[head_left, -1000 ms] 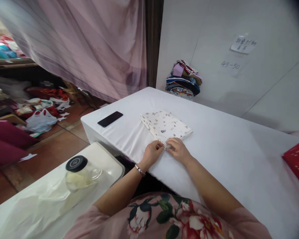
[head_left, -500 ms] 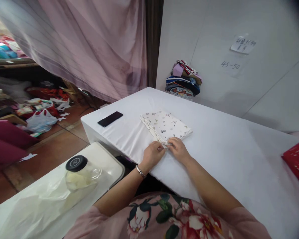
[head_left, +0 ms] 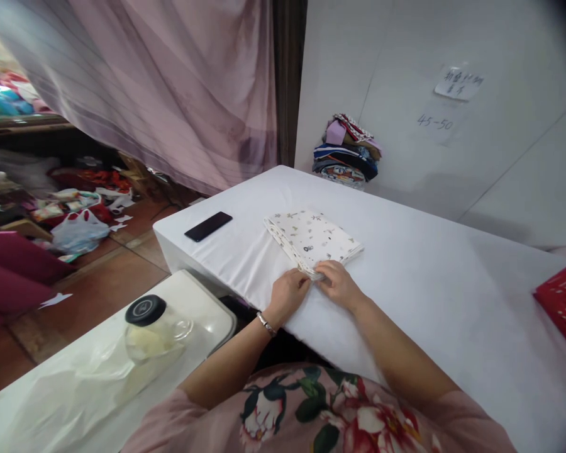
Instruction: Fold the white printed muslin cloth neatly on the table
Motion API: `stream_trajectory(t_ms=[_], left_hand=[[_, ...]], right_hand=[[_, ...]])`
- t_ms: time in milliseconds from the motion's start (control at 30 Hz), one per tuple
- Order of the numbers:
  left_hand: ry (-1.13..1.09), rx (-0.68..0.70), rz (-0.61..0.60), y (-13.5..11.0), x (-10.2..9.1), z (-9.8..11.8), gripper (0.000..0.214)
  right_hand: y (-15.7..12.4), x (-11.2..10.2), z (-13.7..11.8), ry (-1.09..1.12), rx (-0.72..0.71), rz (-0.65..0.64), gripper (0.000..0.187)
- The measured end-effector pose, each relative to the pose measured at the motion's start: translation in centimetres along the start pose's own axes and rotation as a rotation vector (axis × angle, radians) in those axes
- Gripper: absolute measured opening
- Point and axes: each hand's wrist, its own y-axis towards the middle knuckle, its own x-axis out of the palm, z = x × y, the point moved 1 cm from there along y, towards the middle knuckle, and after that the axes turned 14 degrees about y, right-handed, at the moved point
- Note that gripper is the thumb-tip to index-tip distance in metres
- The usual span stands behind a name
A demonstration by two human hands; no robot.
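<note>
A folded white cloth with small printed figures [head_left: 312, 240] lies on the table covered in white fabric [head_left: 419, 289]. My left hand [head_left: 288, 292] and my right hand [head_left: 338, 283] meet at the cloth's near corner. Both hands pinch that corner with curled fingers. A bracelet sits on my left wrist.
A black phone [head_left: 208, 226] lies on the table's left end. A stack of folded coloured fabrics [head_left: 347, 151] stands against the wall at the back. A red basket [head_left: 565, 302] is at the right edge. A lidded glass jar [head_left: 149, 324] sits on a lower white surface at left.
Both hands stay at the near corner of the folded cloth, with only slight finger shifts. The cloth has not moved.
</note>
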Motion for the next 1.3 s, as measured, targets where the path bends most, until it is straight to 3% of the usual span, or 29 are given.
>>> stream_trajectory(t_ms=[133,367,633,933,1133,1300], left_hand=[[-0.006,0.008,0.016,0.0,0.1,-0.1,0.016],[0.051,0.04,0.014,-0.3,0.2,0.1,0.011],[0.034,0.02,0.057,-0.3,0.2,0.1,0.006],[0.045,0.019,0.095,0.0,0.5,-0.1,0.015],[0.167,0.192,0.045,0.1,0.0,0.2,0.022],[0.249,0.243,-0.001,0.7,-0.1,0.1,0.021]], right_hand=[[0.0,0.3,0.1,-0.009,0.025,0.024,0.02],[-0.1,0.8,0.8,0.153,0.155,0.233,0.01],[-0.1,0.7,0.8,0.134,0.164,0.201,0.01],[-0.2,0.7,0.8,0.122,0.148,0.19,0.012],[-0.2,0.6,0.9,0.125,0.124,0.179,0.014],[-0.1,0.6,0.9,0.117,0.124,0.184,0.013]])
